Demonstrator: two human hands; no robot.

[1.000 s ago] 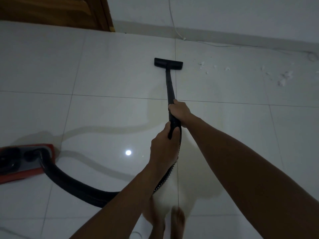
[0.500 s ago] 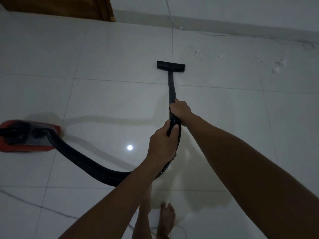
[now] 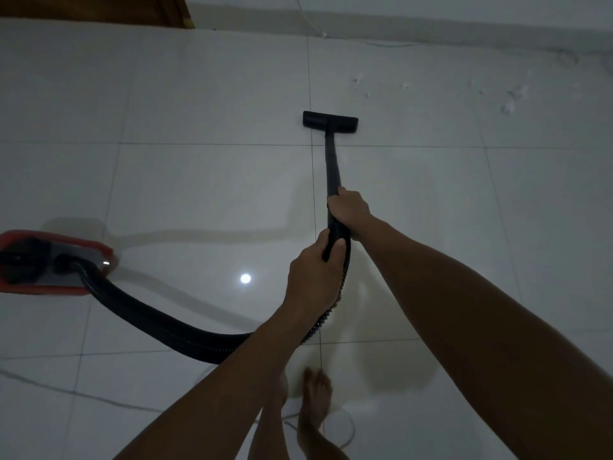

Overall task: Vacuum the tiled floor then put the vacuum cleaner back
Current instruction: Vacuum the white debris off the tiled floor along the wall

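White glossy floor tiles fill the dim room. Far left of both hands, the red vacuum cleaner body sits on the floor, and its black ribbed hose curves toward the left hand, which is curled around the hose end. Just beyond it, the right hand grips the black wand. Ahead lies the flat black nozzle; white crumbs are scattered farther right.

nozzle: ahead on floor | canister: far left | scraps: right of nozzle
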